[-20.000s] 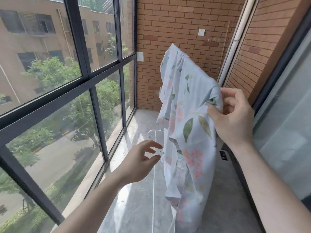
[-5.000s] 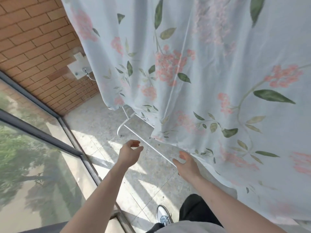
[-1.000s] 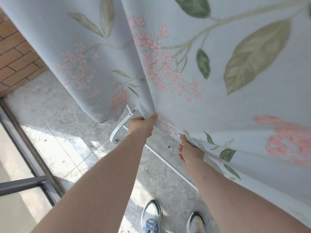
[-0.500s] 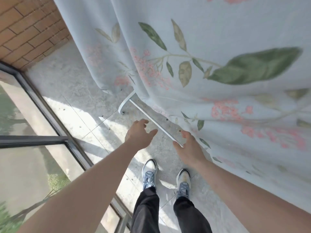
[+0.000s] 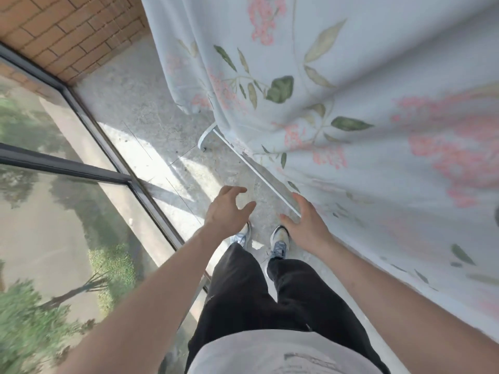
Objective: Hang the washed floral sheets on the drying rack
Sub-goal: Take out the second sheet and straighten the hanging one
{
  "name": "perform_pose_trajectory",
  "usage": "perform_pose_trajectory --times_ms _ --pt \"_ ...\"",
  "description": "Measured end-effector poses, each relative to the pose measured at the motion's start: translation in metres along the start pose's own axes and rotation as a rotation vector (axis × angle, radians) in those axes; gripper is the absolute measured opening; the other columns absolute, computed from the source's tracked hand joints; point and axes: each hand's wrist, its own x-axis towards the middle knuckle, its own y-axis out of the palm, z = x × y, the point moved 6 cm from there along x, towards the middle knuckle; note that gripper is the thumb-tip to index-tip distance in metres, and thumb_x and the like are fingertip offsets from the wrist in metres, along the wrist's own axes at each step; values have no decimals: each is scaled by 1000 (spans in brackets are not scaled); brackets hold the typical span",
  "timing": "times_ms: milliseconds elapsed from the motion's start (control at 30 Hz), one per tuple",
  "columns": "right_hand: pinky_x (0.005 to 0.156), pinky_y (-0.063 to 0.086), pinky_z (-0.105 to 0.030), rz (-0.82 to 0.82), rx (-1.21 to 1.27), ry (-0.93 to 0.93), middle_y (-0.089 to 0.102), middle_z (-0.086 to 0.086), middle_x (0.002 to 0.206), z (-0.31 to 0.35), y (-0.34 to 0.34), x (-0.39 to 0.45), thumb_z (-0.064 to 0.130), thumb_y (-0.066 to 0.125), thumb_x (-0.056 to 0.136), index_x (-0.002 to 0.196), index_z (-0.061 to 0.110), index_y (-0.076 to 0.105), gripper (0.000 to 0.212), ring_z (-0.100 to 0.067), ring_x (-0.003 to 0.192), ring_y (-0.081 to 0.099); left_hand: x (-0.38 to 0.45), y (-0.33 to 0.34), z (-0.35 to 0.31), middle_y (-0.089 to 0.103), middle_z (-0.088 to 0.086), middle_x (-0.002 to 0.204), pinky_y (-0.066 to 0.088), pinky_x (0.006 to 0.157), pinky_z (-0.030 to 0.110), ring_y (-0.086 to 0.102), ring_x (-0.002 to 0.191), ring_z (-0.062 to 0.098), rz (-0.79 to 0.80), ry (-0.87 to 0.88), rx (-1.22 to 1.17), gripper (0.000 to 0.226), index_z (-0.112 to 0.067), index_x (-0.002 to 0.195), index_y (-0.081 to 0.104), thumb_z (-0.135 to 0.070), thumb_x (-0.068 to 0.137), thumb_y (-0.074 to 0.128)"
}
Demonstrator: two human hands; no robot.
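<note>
On a narrow balcony, seen from above through a head-worn camera, a person looks down at their own arms and feet. A pale blue floral sheet, printed with pink blossoms and green leaves, hangs in loose folds across the right and upper part of the view, draped over a white drying rack; only the rack's lower bar and curved foot show beneath the fabric's hem. The left hand hovers over the floor, fingers spread and slightly bent, holding nothing. The right hand is also unclenched, fingers extended, beside the sheet's lower edge and near the end of the bar; whether it touches either is unclear. Below the hands are black trousers and light sneakers on a grey stone floor. A dark-framed window runs along the left, with a brick wall beyond.
</note>
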Motion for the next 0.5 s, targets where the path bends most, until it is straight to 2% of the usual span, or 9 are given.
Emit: perform_pose_trajectory --times_ms 100,267,500 --pt "123 28 -39 -60 55 -4 28 6 166 4 -11 -40 43 57 102 161 29 25 69 -15 152 30 -37 -7 -17 48 -6 149 52 100 42 63 104 14 17 21 -19 51 -29 139 58 -52 95 64" --pt "124 26 -38 -136 108 32 29 4 167 4 -13 -76 45 52 103 161 26 28 66 -16 153 28 -58 -23 -29 47 -5 151 51 100 41 61 113 18 103 82 88 48 -29 140 57 -46 96 64" --pt "122 29 -41 -199 198 53 32 3 165 -4 -13 -109 47 52 103 160 27 29 65 -17 151 32 -70 -59 -50 45 -3 152 49 93 34 57 100 14 94 176 200 47 -26 142 57 -41 98 64"
